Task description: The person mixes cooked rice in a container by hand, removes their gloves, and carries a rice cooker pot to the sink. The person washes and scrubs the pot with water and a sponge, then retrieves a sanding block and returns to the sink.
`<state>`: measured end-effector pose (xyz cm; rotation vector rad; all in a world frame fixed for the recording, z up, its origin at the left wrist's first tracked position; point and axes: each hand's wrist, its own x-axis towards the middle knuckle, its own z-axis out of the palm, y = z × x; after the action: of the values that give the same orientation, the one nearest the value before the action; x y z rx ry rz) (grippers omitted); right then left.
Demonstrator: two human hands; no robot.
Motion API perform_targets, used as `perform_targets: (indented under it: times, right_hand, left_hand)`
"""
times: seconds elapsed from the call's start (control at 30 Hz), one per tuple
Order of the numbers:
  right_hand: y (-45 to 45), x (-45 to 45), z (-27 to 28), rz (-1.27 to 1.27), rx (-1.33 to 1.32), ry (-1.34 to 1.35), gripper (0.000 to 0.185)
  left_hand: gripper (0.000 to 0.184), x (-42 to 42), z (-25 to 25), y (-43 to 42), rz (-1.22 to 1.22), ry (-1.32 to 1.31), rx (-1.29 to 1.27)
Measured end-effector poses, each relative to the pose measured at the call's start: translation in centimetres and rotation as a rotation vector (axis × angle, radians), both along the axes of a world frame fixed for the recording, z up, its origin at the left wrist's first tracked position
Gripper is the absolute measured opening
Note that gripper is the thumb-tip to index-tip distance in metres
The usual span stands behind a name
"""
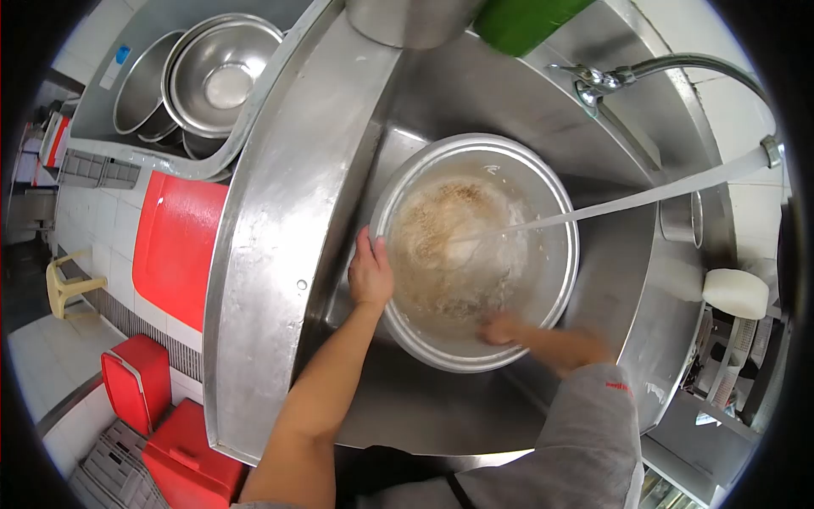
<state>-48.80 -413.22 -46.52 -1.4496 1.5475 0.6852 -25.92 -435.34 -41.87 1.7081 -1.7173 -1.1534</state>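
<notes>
A large round metal pot [564,254] sits in the sink [415,403], holding cloudy water with a patch of small brown bits [454,199] near its far side. A stream of water [627,204] runs into it from the tap on the right. My left hand [370,270] grips the left rim of the pot, fingers along its edge. At the near right side, my right hand [502,328] reaches over the rim into the water. It is smeared by motion, and its fingers are partly hidden, so I cannot tell whether they hold anything.
A curved tap [772,144] rises at the right. A grey tub [97,119] with metal bowls [227,81] stands upper left. A green container [526,21] and a metal pot [415,17] stand behind the sink. Red bins [191,458] are on the floor, lower left.
</notes>
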Motion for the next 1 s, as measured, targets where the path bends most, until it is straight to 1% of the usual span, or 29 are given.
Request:
perform_targets:
  times: [0.03,0.07,0.1,0.13,0.17,0.23,0.27,0.37,0.4,0.43,0.47,0.5,0.53,0.6,0.67,0.7,0.73,0.77,0.83,0.9,0.93,1.0]
  right_hand:
    - [-0.9,4.7,-1.4,-0.344,0.217,-0.210,0.057]
    - [-4.2,9.9,1.8,-0.750,-0.014,-0.488,0.060]
    - [-8.4,13.6,3.4,-1.166,0.077,-0.706,0.060]
    - [-12.4,16.4,1.4,-1.381,-0.292,-0.885,0.057]
    - [-16.7,17.0,1.6,-1.583,-0.427,-0.968,0.053]
    - [-27.2,11.9,-6.5,-1.890,-0.752,-0.930,0.053]
    - [-30.6,10.8,-3.4,-2.298,-0.817,-1.186,0.055]
    - [-30.3,10.9,-4.2,-2.049,-0.991,-1.062,0.057]
    - [-26.4,12.6,-6.9,-1.427,-1.211,-0.537,0.056]
    - [-21.2,14.2,-7.9,-1.049,-1.062,-0.359,0.051]
    - [-15.9,15.7,-8.8,-0.657,-0.983,-0.212,0.047]
    - [-11.1,14.1,-7.9,-0.543,-0.686,-0.364,0.041]
    - [-7.4,10.7,-6.8,0.031,-0.800,-0.191,0.040]
    - [-4.5,3.6,-3.8,0.188,-0.550,-0.412,0.038]
    - [-4.4,0.3,-4.3,0.037,-0.791,-0.145,0.040]
    - [-4.9,-1.4,-7.3,-0.291,-0.998,-0.040,0.041]
    - [-5.6,-3.4,-12.4,-0.633,-1.178,0.074,0.043]
    - [-7.7,-4.3,-13.5,-0.703,-1.133,0.300,0.043]
    - [-12.3,-5.9,-15.5,-0.841,-0.941,0.720,0.043]
    - [-20.1,-3.2,-15.3,-0.600,-0.821,0.714,0.044]
    - [-22.8,-0.9,-14.2,-0.479,-0.760,0.709,0.045]
    - [-23.6,6.3,-8.2,-0.276,-0.763,0.548,0.044]
  left_hand:
    - [0.039,0.2,0.0,0.1,0.015,0.013,0.037]
    - [0.039,0.5,-0.3,0.4,0.026,0.021,0.045]
    - [0.038,0.4,-0.6,0.4,0.031,0.034,0.043]
    - [0.038,0.2,-0.8,0.2,0.038,0.052,0.036]
    - [0.038,-0.1,-0.5,0.1,0.035,0.039,0.065]
    - [0.039,0.0,0.0,0.0,0.025,-0.010,0.121]
    - [0.039,0.2,-0.3,0.3,0.017,-0.023,0.093]
    - [0.039,-0.1,-0.8,0.2,0.017,-0.042,0.029]
    - [0.039,-0.3,-0.6,0.3,0.021,-0.044,0.032]
    - [0.039,-0.5,-0.6,0.2,0.026,-0.046,0.033]
    - [0.038,-0.4,-0.7,0.1,0.025,-0.028,-0.005]
    - [0.038,-0.3,-0.8,0.2,0.021,-0.013,-0.039]
    - [0.038,-0.3,-0.9,0.4,0.016,0.002,-0.073]
    - [0.039,-0.6,-0.2,0.4,0.016,-0.042,-0.013]
    - [0.039,-0.5,0.2,0.0,0.013,-0.066,0.017]
    - [0.039,-0.5,0.1,0.0,0.010,-0.059,0.023]
    - [0.039,-0.5,0.0,0.0,0.005,-0.051,0.034]
    - [0.039,-0.4,-0.1,0.2,0.001,-0.039,0.020]
    - [0.040,-0.4,-0.3,0.0,-0.019,-0.009,-0.019]
    - [0.039,-0.5,-0.4,0.0,-0.018,-0.035,-0.017]
    - [0.039,-0.6,-0.4,0.0,-0.018,-0.046,-0.016]
    - [0.040,-0.5,-0.2,-0.1,-0.018,-0.043,-0.020]
